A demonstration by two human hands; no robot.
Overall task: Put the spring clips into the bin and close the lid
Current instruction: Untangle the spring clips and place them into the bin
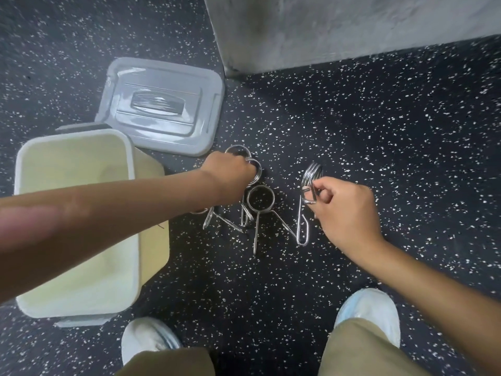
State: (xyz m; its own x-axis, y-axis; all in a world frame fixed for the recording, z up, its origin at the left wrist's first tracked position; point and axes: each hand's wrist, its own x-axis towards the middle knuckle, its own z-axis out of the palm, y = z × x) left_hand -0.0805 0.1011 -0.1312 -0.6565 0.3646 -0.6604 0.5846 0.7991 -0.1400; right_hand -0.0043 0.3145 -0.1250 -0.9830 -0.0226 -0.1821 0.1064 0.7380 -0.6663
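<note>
- The spring clip in the right hand (343, 204) is standing on edge, its coil (313, 173) pointing away from the person and its long looped handle (303, 229) trailing down toward them.
- The right-hand fingers (320, 189) are pinching shut around that clip just below the coil, so most of the handle is hanging free beneath the grip.
- The left hand (230, 176) is reaching over the pile of spring clips (260, 200) on the speckled floor (379, 131), covering two coils; whether it is gripping one I cannot tell.
- The loose clips are lying flat, handles aimed toward the person.
- The cream bin (78, 147) is sitting open to the left, partly hidden by the left forearm.
- The grey lid (165, 104) is lying behind the bin.
</note>
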